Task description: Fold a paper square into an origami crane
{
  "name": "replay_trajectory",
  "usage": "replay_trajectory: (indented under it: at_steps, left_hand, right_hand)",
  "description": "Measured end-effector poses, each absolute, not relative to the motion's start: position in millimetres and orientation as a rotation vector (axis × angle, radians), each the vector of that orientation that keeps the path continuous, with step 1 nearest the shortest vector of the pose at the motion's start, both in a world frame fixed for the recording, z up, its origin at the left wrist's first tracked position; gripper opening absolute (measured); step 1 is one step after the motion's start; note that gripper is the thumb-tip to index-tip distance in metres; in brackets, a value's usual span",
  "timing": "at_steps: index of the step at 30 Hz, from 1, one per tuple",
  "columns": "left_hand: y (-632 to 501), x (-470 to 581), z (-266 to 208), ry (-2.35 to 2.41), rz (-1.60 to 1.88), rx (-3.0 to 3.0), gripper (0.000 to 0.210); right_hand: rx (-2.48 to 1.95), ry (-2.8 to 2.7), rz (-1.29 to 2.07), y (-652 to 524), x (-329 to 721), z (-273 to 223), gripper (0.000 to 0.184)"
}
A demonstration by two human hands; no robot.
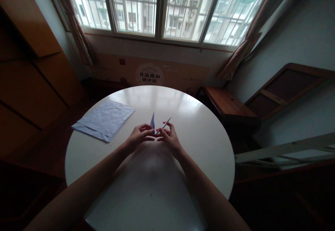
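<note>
Over the middle of the white round table [209, 147], my two hands hold a small piece of folded paper [152, 121] between them. Its left flap stands upright and its right flap leans out to the right, so the two form a V. My left hand [142, 133] is closed on the left flap, thumb and fingers pinching its lower part. My right hand [169, 136] pinches the right flap between thumb and fingers. The fold where the flaps meet is partly hidden by my fingertips.
Creased sheets of pale paper [106, 119] lie stacked on the table's left side. A wooden side table [227, 102] stands behind at the right. Beyond the far edge are a printed cardboard panel [180, 74] and a barred window. Wooden cabinets [49, 77] stand left.
</note>
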State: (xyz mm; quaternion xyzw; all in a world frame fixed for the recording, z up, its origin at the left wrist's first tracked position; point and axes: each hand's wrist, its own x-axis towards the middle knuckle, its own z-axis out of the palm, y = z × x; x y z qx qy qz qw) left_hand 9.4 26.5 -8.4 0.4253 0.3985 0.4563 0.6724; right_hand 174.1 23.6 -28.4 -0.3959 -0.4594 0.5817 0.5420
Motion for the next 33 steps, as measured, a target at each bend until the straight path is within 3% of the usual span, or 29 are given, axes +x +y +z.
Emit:
replay_trajectory:
  at_steps: [15,19,25,33]
  left_hand:
    - [21.7,16.1,-12.0,0.89,1.09,1.253,0.036]
    - [22.6,16.2,-15.0,0.878,1.123,1.272,0.034]
    - [21.8,17.2,-12.7,0.882,1.155,1.297,0.033]
    - [22.1,18.8,-12.1,0.863,1.195,1.283,0.036]
  right_hand:
    - [-1.201,-1.518,0.835,19.5,174.2,-31.6,0.054]
    - [-1.122,-1.407,0.916,19.0,173.3,-30.1,0.055]
    - [-1.026,-1.362,1.048,20.3,173.6,-30.4,0.028]
    - [-1.015,-1.36,1.173,17.4,173.9,-22.6,0.036]
